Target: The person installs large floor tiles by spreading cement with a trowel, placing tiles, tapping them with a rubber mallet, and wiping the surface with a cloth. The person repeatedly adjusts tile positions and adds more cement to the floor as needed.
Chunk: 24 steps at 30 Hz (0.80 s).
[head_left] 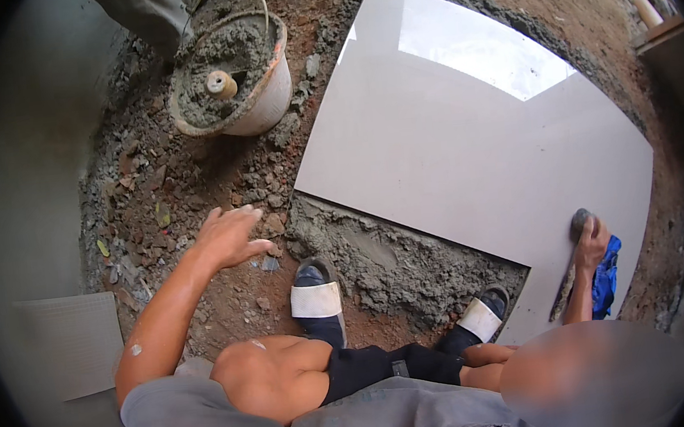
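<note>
Grey, lumpy mortar (387, 250) borders the near edge of a large, pale tile (443, 154), over which the right hand (590, 245) grips a dark, rounded thing (581, 220). The left hand (233, 235), loosely spread, hangs above rubble (141, 183). Farther off, the tile's smooth, glossy face shows white glare.

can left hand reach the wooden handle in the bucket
Probably, with a stretch: the left hand looks empty; only rubble and the bucket rim lie between it and the wooden handle.
</note>
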Each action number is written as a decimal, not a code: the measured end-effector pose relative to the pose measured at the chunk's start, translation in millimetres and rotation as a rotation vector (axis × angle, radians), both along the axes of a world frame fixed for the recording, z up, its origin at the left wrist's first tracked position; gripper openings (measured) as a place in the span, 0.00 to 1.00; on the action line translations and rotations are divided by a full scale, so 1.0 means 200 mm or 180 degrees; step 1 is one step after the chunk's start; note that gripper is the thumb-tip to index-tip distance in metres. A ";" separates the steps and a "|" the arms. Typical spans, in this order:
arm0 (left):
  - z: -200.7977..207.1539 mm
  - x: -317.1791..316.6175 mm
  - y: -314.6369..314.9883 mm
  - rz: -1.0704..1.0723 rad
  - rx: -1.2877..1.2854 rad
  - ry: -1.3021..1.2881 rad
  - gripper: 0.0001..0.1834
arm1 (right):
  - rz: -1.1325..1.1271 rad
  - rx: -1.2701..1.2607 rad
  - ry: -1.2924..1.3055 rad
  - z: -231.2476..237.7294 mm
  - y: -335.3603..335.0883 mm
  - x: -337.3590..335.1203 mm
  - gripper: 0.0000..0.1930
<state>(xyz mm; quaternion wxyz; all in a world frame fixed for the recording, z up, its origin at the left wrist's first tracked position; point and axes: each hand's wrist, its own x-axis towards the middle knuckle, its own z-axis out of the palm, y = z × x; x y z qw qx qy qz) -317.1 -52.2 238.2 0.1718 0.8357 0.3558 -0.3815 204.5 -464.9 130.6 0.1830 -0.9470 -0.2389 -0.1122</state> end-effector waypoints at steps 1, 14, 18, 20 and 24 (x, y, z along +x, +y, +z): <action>-0.02 -0.12 0.01 0.0373 0.0136 -0.0304 0.39 | 0.0255 0.0332 0.0379 0.12 0.20 0.00 0.18; -0.71 -0.52 -0.23 0.3523 0.0141 -0.3069 0.35 | 0.4128 -0.1808 0.0511 1.11 2.44 -1.60 0.38; -0.71 -0.65 -0.14 0.3932 0.0159 -0.3007 0.36 | 0.3969 -0.2146 -0.0849 0.85 2.53 -1.82 0.20; -0.72 -0.68 -0.09 0.3998 0.0091 -0.3244 0.36 | 0.3666 -0.2560 -0.0744 0.82 2.57 -1.86 0.19; -0.75 -0.67 -0.05 0.4085 0.0027 -0.3533 0.35 | 0.3631 -0.3012 -0.0510 1.08 2.58 -1.87 0.15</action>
